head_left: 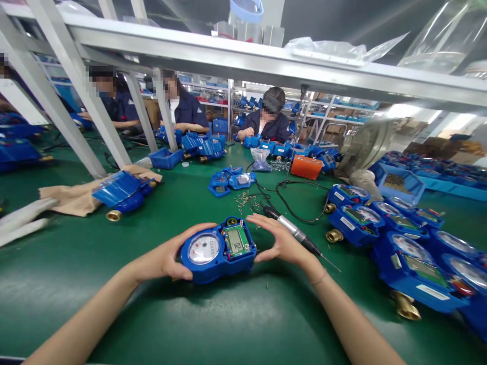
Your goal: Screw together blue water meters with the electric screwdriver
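Note:
A blue water meter (218, 251) with a round white dial and an uncovered green circuit board with a small display is held just over the green table. My left hand (173, 256) grips its dial end, thumb on the near side and fingers behind. At the board end, my right hand (279, 241) curves around the corner, thumb and fingertips at the casing with a gap before the palm. Beside that hand lies an electric screwdriver (292, 228) with a long thin bit. Loose screws (245, 200) and several blue meter covers (230, 180) lie beyond the meter.
Several blue meters (411, 263) with brass fittings crowd the right side. Another meter (124, 192) rests on a brown cloth at left, near a white glove (26, 220). A metal shelf (243, 56) spans overhead. Co-workers (266, 119) sit across the table.

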